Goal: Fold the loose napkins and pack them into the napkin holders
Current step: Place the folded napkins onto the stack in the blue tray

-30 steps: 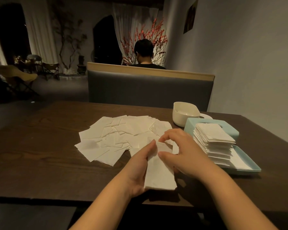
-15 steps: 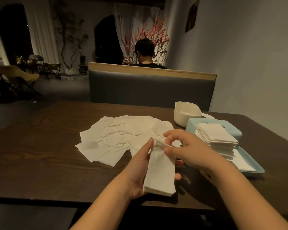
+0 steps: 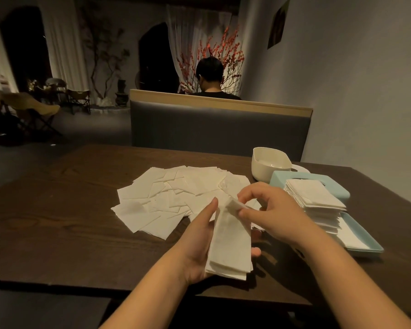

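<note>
Several loose white napkins point(image 3: 173, 198) lie fanned out on the dark wooden table point(image 3: 57, 229). My left hand point(image 3: 199, 245) holds a long folded bundle of napkins point(image 3: 230, 245) upright above the table's near edge, thumb showing on its right side. My right hand point(image 3: 268, 212) pinches the bundle's top end and bends it toward me. To the right a light blue napkin holder point(image 3: 356, 243) carries a tall stack of folded napkins point(image 3: 316, 200); its blue lid point(image 3: 280, 180) lies just behind.
A cream napkin holder point(image 3: 268, 165) stands open at the back right of the table. Beyond the table is a grey booth bench point(image 3: 218, 127) with a person seated behind it, back turned. A wall runs along the right side.
The bundle has lifted off the table and turned more upright in my left hand. My right hand moved from flat on it to pinching and folding over its top end.
</note>
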{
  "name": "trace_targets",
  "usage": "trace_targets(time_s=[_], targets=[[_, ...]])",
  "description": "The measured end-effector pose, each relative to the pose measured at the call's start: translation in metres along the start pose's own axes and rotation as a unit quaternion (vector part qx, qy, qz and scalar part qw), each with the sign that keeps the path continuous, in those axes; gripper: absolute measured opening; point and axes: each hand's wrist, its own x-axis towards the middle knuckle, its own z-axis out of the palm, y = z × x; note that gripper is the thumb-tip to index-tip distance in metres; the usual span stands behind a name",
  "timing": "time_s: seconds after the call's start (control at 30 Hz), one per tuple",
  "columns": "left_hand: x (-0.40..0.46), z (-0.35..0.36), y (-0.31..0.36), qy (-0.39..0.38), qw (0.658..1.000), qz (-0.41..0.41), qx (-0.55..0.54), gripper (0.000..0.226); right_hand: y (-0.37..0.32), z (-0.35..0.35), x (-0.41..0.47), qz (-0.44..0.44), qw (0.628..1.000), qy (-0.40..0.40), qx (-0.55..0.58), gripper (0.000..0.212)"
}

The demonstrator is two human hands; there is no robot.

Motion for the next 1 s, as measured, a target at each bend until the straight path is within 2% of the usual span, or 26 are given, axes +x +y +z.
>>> trace_targets(time_s=[0.13,0.2,0.27,0.4,0.63,0.8,0.9,1.0], targets=[[0.008,-0.007,0.0,0.054,0.998,0.03,0.006,0.055,-0.002,-0.012,-0.005,-0.034,0.997,-0.01,0.074,0.012],[0.013,-0.011,0.002,0.08,0.996,0.04,0.022,0.05,-0.005,-0.019,-0.006,-0.042,0.99,-0.043,0.13,0.006],[0.015,-0.012,0.007,0.091,0.994,0.048,0.042,0.048,-0.009,-0.022,-0.005,-0.041,0.98,-0.091,0.171,0.013],[0.016,-0.006,0.017,0.061,0.989,0.06,0.121,0.044,-0.014,-0.015,0.005,-0.006,0.987,-0.144,0.077,0.006],[0.012,0.003,0.03,0.004,0.987,0.039,0.157,0.063,-0.01,-0.001,0.007,0.048,0.992,-0.087,0.082,0.004],[0.007,0.009,0.025,-0.047,0.985,0.042,0.162,0.055,-0.01,-0.006,0.006,0.04,0.996,-0.049,0.065,0.008],[0.008,0.009,0.024,-0.051,0.988,0.031,0.143,0.056,-0.012,-0.01,0.005,0.047,0.997,-0.032,0.054,0.009],[0.009,0.014,0.018,-0.045,0.989,0.024,0.14,0.048,-0.011,-0.007,0.002,0.045,0.998,0.005,0.031,0.006]])
